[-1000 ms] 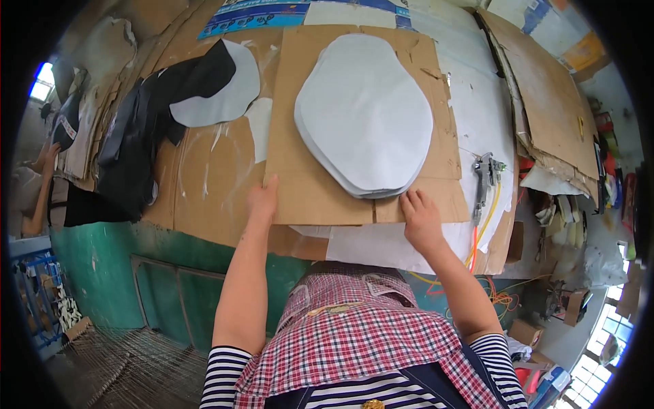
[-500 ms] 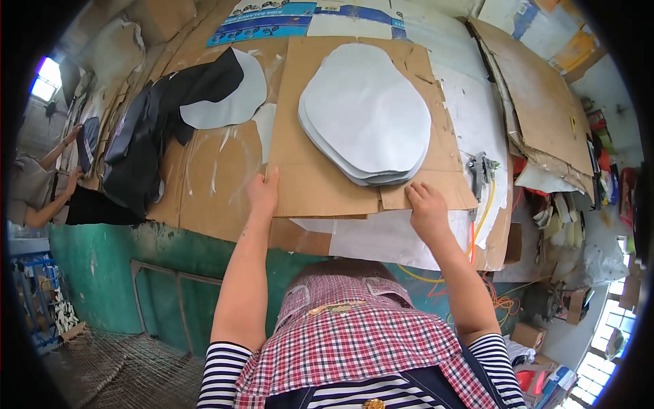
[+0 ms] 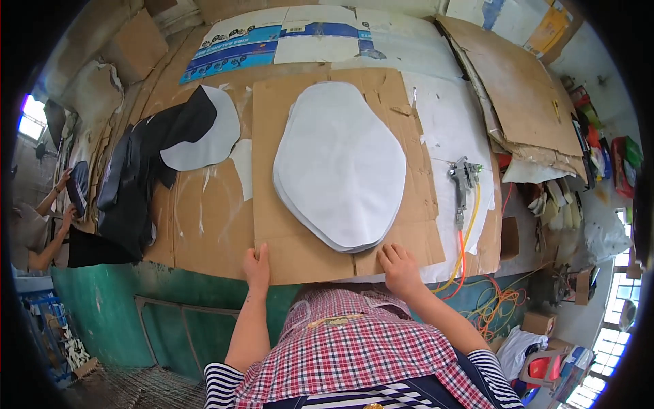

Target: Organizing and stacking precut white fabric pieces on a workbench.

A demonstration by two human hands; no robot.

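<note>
A flat cardboard sheet (image 3: 286,259) lies on the table in front of me, reaching its near edge. On it rests a stack of pale grey, rounded cut pieces (image 3: 340,163), slightly fanned at the left and lower sides. My left hand (image 3: 257,268) grips the sheet's near left corner, thumb on top. Beside the stack's lower tip, my right hand (image 3: 402,270) is closed over the sheet's near edge, its fingertips on top of the cardboard.
Black material (image 3: 133,184) and a pale cut piece (image 3: 218,140) lie to the left. A spray gun (image 3: 463,180) with yellow and orange hoses sits at the right. Stacked cardboard (image 3: 511,82) is at the far right. Another person's hands (image 3: 65,198) work at far left.
Both hands have drawn the cardboard sheet, with the stack on it, toward me to the table's near edge. The view has also shifted a little.
</note>
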